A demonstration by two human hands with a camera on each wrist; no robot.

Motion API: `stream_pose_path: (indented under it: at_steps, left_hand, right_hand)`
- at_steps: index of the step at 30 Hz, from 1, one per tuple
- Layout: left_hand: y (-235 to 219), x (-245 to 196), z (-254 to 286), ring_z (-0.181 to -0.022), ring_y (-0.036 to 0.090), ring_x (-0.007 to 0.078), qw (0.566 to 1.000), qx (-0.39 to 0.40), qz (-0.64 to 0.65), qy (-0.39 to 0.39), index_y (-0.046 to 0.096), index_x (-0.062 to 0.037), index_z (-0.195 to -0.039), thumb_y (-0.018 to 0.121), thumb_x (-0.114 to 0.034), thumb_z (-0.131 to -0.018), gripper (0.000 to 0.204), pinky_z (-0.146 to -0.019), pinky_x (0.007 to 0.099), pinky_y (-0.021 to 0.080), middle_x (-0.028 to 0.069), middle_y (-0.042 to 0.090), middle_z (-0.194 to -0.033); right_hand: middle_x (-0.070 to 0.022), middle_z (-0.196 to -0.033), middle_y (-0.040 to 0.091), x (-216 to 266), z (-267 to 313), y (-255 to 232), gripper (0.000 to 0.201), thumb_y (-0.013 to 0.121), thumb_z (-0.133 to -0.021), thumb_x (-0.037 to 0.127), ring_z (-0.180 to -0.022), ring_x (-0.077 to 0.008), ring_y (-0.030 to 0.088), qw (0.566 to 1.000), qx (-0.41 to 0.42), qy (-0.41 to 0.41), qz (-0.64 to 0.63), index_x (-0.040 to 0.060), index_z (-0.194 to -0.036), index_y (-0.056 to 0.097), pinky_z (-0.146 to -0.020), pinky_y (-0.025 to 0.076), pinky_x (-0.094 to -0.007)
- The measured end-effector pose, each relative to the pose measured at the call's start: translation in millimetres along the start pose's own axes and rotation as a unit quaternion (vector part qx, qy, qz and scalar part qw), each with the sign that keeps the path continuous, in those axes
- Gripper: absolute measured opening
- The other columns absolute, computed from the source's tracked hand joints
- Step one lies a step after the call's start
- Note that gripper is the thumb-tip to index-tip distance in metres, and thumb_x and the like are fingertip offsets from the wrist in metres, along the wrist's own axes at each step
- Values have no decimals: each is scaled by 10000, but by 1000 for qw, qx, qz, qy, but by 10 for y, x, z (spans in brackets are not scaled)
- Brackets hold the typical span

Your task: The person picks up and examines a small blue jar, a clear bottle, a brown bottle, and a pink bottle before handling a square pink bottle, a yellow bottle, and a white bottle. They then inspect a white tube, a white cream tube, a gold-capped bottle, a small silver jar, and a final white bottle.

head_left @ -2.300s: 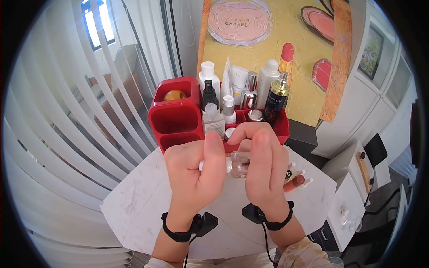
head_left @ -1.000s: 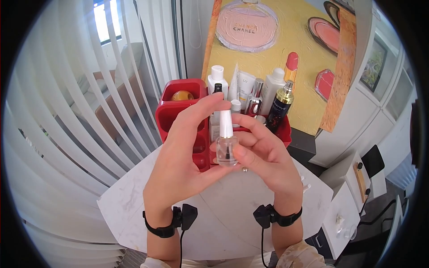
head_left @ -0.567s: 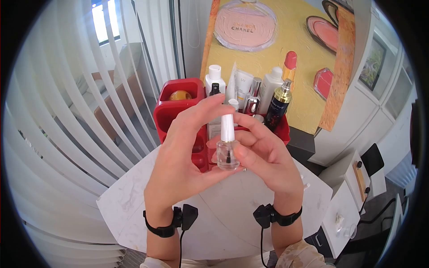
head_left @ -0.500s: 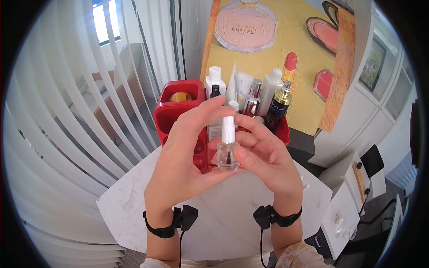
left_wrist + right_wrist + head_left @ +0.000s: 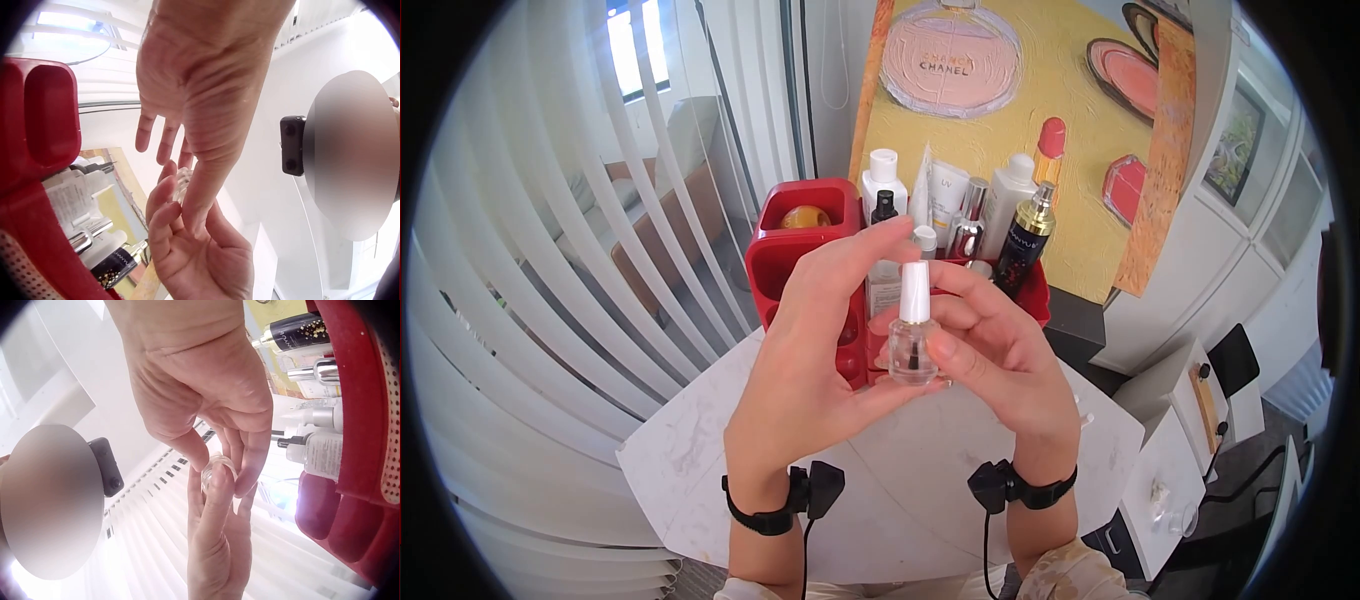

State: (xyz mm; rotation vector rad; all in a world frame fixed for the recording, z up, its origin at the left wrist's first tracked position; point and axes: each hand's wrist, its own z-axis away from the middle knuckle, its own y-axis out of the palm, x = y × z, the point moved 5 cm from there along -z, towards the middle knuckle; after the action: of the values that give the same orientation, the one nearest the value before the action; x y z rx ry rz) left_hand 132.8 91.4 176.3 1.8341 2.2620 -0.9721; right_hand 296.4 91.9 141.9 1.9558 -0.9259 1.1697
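A small clear bottle [image 5: 913, 352] with a white cap [image 5: 915, 292] and a dark brush inside stands upright between the hands. My left hand [image 5: 785, 365] has its thumb under the base and its fingers beside and behind the cap top, spanning the bottle. The right hand [image 5: 1010, 370] pinches the glass body between thumb and fingers. From the left wrist view, my left hand [image 5: 200, 94] has several extended fingers, and the bottle is mostly hidden. In the right wrist view, the left thumb presses the bottle's base [image 5: 215, 472] beside my right hand [image 5: 206, 387].
Behind the hands, a red organizer [image 5: 800, 240] holds a white-capped bottle [image 5: 884, 180], a UV tube [image 5: 947, 195] and a black bottle with a gold neck [image 5: 1025, 240]. Marble-patterned tabletop [image 5: 900, 480] lies beneath; a painted panel [image 5: 1060, 80] stands behind.
From lying sideways between two curled hands, the bottle has turned upright, cap on top. The left fingers have spread along it. Over the last second, it has shifted slightly lower in view.
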Motion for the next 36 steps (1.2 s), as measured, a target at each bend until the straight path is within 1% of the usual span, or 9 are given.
stream_pose_path:
  at_steps: [2, 11, 14, 23, 26, 29, 32, 35, 36]
  left_hand:
    - [3, 14, 2, -1169, 595, 235, 999, 3, -34, 16, 431, -31, -1479, 985, -151, -570, 1071, -1036, 392, 444, 117, 648, -1262]
    - [4, -8, 4, -1127, 587, 219, 999, 8, -34, -5, 469, -32, -1465, 977, -132, -584, 1022, -1019, 369, 483, 99, 648, -1257]
    - [-7, -33, 11, -1240, 558, 333, 999, 22, 21, -43, 505, -77, -1457, 922, -69, -613, 941, -1076, 433, 436, 106, 602, -1362]
    - [1, -40, 33, -1242, 560, 335, 998, 15, 32, -51, 516, -94, -1451, 923, -83, -610, 934, -1072, 433, 440, 100, 595, -1391]
    - [-19, -48, 9, -1156, 619, 234, 999, 16, -36, -7, 460, -39, -1470, 969, -111, -588, 1021, -1041, 386, 490, 105, 646, -1269]
    - [-26, -41, 11, -1167, 605, 235, 1000, 11, -29, 5, 448, -38, -1474, 976, -122, -588, 1034, -1041, 376, 477, 111, 643, -1274]
    - [-34, -67, -3, -1228, 571, 325, 1000, 3, 18, -17, 518, -84, -1444, 927, -64, -588, 949, -1066, 432, 445, 101, 606, -1359]
    - [-30, -69, -5, -1151, 589, 221, 999, -5, -24, 27, 444, -39, -1475, 993, -143, -564, 1069, -1018, 357, 450, 93, 626, -1246]
    - [-44, -63, -10, -1135, 587, 214, 999, -19, -38, 33, 437, -40, -1482, 1011, -179, -542, 1110, -1006, 359, 453, 63, 602, -1216]
  right_hand:
    - [-177, -1298, 661, 1, -5, 6, 478, 562, -1064, 99, -1164, -168, 630, 1000, 3, -4, 1, 36, -1509, 397, -923, 535, -305]
    - [-174, -1285, 660, 17, -6, 32, 484, 567, -1060, 93, -1174, -186, 635, 1000, 15, -2, 10, 25, -1515, 421, -983, 515, -331]
    - [-170, -1283, 660, 23, -6, 50, 492, 567, -1059, 93, -1182, -188, 633, 1000, 17, -5, 19, 15, -1521, 415, -1001, 507, -339]
    - [-157, -1291, 651, 25, 9, 73, 510, 576, -1049, 64, -1187, -191, 634, 1000, 16, -20, 4, 1, -1525, 405, -1007, 511, -346]
    - [-142, -1297, 644, 9, 10, 42, 520, 587, -1039, 46, -1184, -187, 632, 1000, 23, -16, -9, -6, -1524, 405, -1001, 515, -345]
    - [-129, -1286, 648, -8, 4, 26, 529, 604, -1028, 35, -1171, -182, 635, 999, 22, -28, -24, -14, -1518, 409, -994, 518, -341]
    - [-117, -1252, 659, 0, 2, 42, 527, 633, -1015, 41, -1140, -175, 642, 999, -3, -31, -29, -28, -1497, 433, -984, 519, -333]
    - [-99, -1210, 664, 59, 4, 60, 518, 664, -999, 51, -1095, -159, 643, 999, -12, -30, -15, -44, -1469, 468, -966, 519, -320]
    - [-92, -1196, 664, 70, 29, 56, 515, 674, -994, 54, -1078, -152, 643, 1000, -16, -23, -10, -50, -1459, 479, -959, 520, -315]
